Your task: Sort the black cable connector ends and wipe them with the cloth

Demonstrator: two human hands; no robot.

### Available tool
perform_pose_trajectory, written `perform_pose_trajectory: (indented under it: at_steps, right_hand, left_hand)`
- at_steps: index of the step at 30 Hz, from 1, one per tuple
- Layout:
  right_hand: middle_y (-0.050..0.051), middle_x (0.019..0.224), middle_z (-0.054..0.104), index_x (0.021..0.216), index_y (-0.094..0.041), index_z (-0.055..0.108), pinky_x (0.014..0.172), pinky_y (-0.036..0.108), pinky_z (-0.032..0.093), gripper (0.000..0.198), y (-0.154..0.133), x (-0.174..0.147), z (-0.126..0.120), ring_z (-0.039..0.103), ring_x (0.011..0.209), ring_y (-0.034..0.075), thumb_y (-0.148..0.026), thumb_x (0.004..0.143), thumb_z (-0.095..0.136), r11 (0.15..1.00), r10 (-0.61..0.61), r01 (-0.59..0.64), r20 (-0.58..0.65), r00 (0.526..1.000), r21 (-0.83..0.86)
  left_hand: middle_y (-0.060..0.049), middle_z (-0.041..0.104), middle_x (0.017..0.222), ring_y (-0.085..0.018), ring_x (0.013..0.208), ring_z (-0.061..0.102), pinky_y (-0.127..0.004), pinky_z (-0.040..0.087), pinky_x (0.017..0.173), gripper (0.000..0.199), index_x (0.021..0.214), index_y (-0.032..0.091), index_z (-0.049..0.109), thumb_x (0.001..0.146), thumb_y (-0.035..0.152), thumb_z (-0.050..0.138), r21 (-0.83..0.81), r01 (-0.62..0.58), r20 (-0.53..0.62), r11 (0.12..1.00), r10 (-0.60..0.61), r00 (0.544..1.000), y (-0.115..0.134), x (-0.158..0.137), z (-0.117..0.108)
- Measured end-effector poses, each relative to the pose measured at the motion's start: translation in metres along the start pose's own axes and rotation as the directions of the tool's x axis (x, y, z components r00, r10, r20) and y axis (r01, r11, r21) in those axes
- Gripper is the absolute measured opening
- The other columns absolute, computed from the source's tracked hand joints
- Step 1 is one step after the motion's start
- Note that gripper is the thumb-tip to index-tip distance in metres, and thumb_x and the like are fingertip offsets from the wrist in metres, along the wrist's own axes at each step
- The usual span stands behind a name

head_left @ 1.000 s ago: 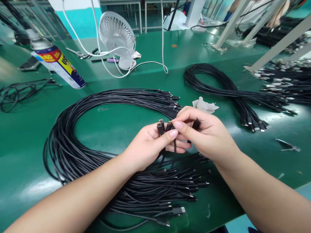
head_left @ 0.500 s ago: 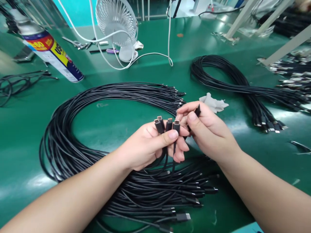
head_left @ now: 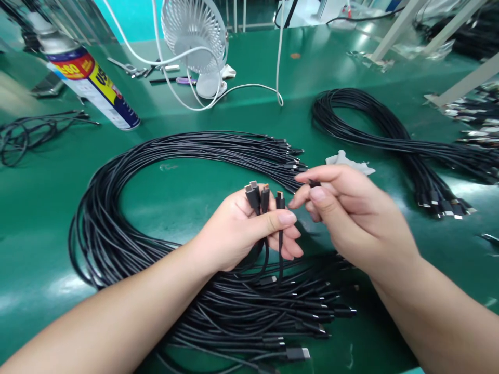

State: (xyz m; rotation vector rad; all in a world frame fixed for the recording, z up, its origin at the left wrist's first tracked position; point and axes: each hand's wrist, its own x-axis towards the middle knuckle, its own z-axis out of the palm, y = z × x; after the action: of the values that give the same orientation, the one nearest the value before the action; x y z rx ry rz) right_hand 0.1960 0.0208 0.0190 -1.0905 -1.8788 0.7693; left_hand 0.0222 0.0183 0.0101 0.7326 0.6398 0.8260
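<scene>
My left hand [head_left: 249,226] is closed around several black USB cables [head_left: 280,201], their plugs standing up above the thumb. The metal tips of these plugs catch an orange tint. To the right, a little apart from them, my right hand [head_left: 346,218] pinches a small black piece [head_left: 314,183] between thumb and fingers; most of it is hidden, so its kind cannot be told. Below and behind my left hand lies a large looped bundle of black cables [head_left: 105,202], with its loose plug ends [head_left: 298,354] pointing right.
A second cable bundle [head_left: 362,111] lies at the right, by a crumpled grey-white scrap [head_left: 349,162]. At the back stand a white fan [head_left: 195,36] with a looping white cord and a spray can [head_left: 93,78]. Metal posts [head_left: 401,31] rise at the right.
My right hand has drawn away to the right from the plugs, and the black piece in it now shows less. My left hand keeps its hold. The whole view has shifted slightly.
</scene>
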Motion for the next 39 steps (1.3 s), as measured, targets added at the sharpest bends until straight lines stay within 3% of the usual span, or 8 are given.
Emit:
perform_pose_trajectory:
  at_steps: [3,9,18,24,28,31,33,39]
  right_hand:
    - [0.002,0.087,0.07,0.101,-0.025,0.061,0.068,0.03,0.052,0.016,-0.007,-0.005,-0.004,0.066,0.076,0.015,-0.015,0.094,0.051,0.977,-0.11,0.099,-0.045,0.993,-0.19]
    - [0.005,0.091,0.072,0.097,-0.021,0.062,0.072,0.029,0.052,0.018,-0.008,-0.01,-0.004,0.067,0.082,0.017,-0.008,0.087,0.057,0.815,-0.364,0.348,0.058,0.929,-0.464]
    - [0.004,0.093,0.074,0.101,-0.025,0.064,0.065,0.034,0.051,0.023,-0.01,-0.012,-0.003,0.069,0.08,0.023,-0.01,0.086,0.056,0.693,-0.402,0.383,0.113,0.909,-0.611]
    - [0.002,0.084,0.071,0.099,-0.026,0.065,0.061,0.03,0.051,0.02,-0.014,-0.008,-0.005,0.067,0.072,0.018,-0.014,0.092,0.051,0.859,-0.244,0.228,0.026,0.969,-0.458]
    - [0.001,0.079,0.069,0.102,-0.025,0.063,0.059,0.03,0.055,0.012,-0.016,-0.007,-0.004,0.068,0.067,0.016,-0.021,0.093,0.055,0.99,-0.027,0.023,-0.024,0.999,-0.14]
    - [-0.002,0.068,0.066,0.095,-0.025,0.061,0.051,0.029,0.056,0.004,-0.016,-0.005,0.0,0.066,0.054,0.015,-0.027,0.093,0.058,0.964,0.139,-0.159,0.103,0.985,0.214]
    - [-0.002,0.065,0.065,0.087,-0.025,0.06,0.051,0.029,0.057,0.008,-0.016,-0.003,0.001,0.066,0.051,0.014,-0.03,0.093,0.058,0.916,0.192,-0.234,0.155,0.969,0.327]
    - [0.0,0.071,0.064,0.075,-0.023,0.062,0.051,0.025,0.051,0.013,-0.01,0.004,-0.006,0.061,0.06,0.012,-0.022,0.088,0.063,0.993,0.105,-0.104,-0.013,0.994,0.049]
  left_hand:
    - [0.001,0.067,0.057,-0.013,0.049,0.066,-0.018,0.045,0.046,0.03,0.066,0.014,0.059,0.069,0.031,0.083,0.051,-0.027,-0.032,0.998,0.028,0.999,0.0,0.001,0.0]
    - [0.0,0.068,0.057,-0.012,0.053,0.067,-0.018,0.049,0.051,0.022,0.067,0.014,0.06,0.073,0.022,0.08,0.179,-0.029,-0.021,0.983,0.033,0.999,-0.001,-0.001,0.0]
    - [0.002,0.065,0.056,-0.013,0.051,0.066,-0.023,0.056,0.052,0.023,0.07,0.015,0.06,0.071,0.023,0.081,0.215,-0.021,-0.051,0.976,0.032,0.998,0.0,-0.003,0.002]
    - [-0.001,0.066,0.06,-0.013,0.051,0.066,-0.023,0.054,0.052,0.027,0.068,0.012,0.063,0.07,0.031,0.082,0.193,-0.005,-0.05,0.981,0.015,0.999,-0.002,0.0,0.0]
    - [-0.002,0.069,0.064,-0.013,0.054,0.067,-0.023,0.054,0.053,0.024,0.07,0.012,0.064,0.07,0.029,0.082,0.145,0.001,-0.039,0.989,0.004,0.999,-0.004,0.002,0.0]
    - [-0.002,0.071,0.066,-0.013,0.055,0.068,-0.022,0.055,0.056,0.021,0.073,0.011,0.067,0.069,0.024,0.082,0.112,0.019,-0.024,0.993,-0.017,1.0,-0.005,0.002,0.001]
    - [-0.003,0.072,0.07,-0.014,0.057,0.069,-0.023,0.056,0.057,0.021,0.077,0.011,0.068,0.069,0.024,0.083,0.072,0.028,-0.035,0.997,-0.026,0.999,-0.007,0.002,0.001]
    - [-0.008,0.075,0.091,-0.022,0.078,0.074,-0.037,0.061,0.073,0.025,0.086,0.012,0.069,0.076,0.034,0.077,-0.025,-0.008,-0.111,1.0,0.005,0.994,-0.012,0.001,0.0]
